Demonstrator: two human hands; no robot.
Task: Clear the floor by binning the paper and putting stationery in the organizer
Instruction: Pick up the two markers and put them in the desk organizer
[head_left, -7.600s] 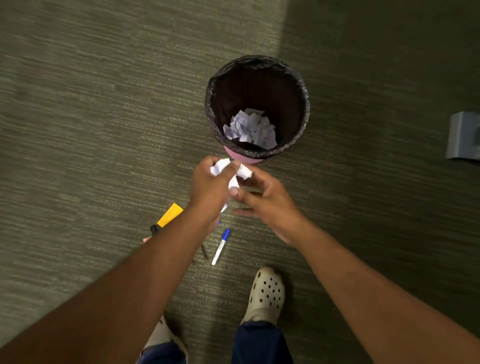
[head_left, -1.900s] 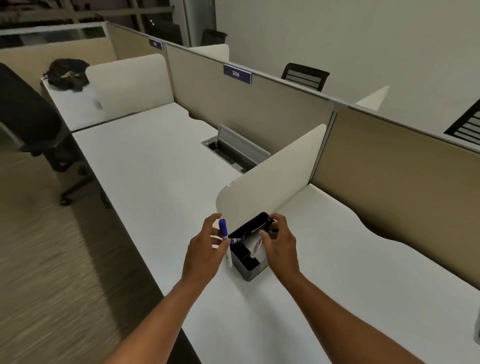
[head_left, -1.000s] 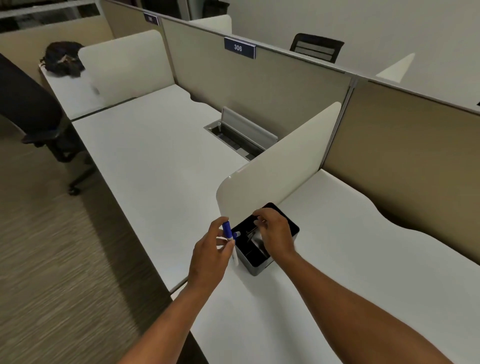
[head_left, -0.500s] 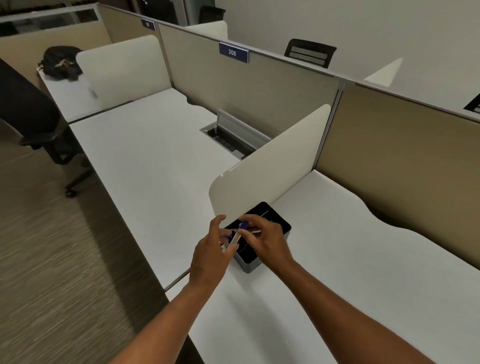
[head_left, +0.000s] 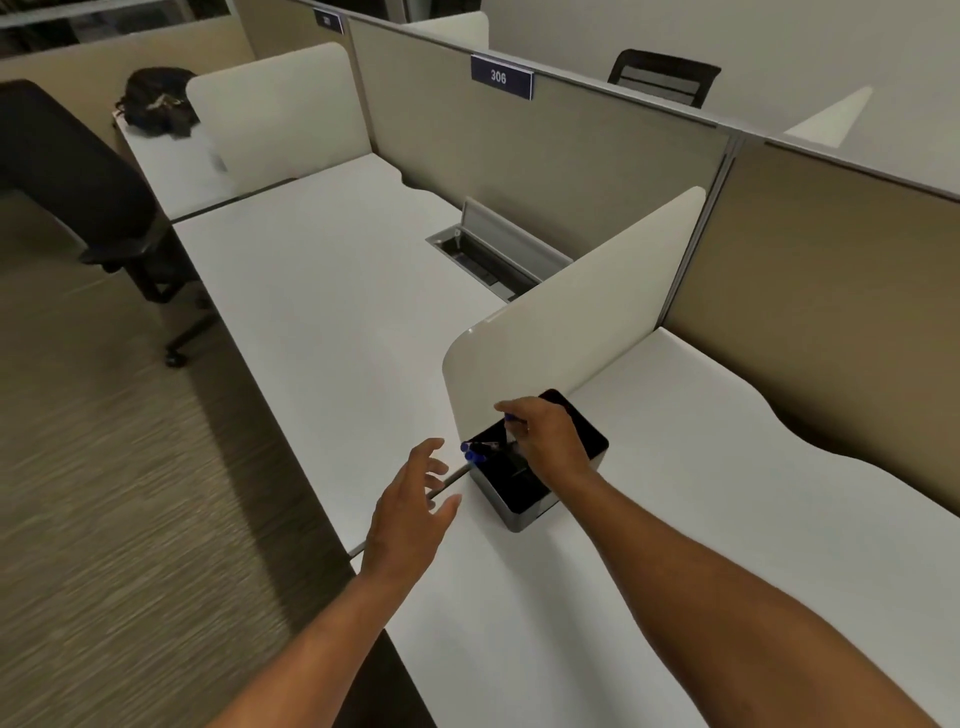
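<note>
Head view: low center of the frame, the organizer (head_left: 524, 506) sits on the white counter (head_left: 332, 312). Over it, the right hand (head_left: 545, 447) pinches a pen (head_left: 511, 417). Two blue-capped markers (head_left: 474, 451) stand inside. Lower left, the left hand (head_left: 410, 512) hovers, fingers spread wide.

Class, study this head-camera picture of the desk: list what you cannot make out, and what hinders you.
- Contents of the black-lined grey desk organizer: the right hand covers the middle, the inside is dark.
- Thin blue-tipped pen pinched in that hand: fingers hide most.
- Dark bundle on the far desk: too small.
</note>
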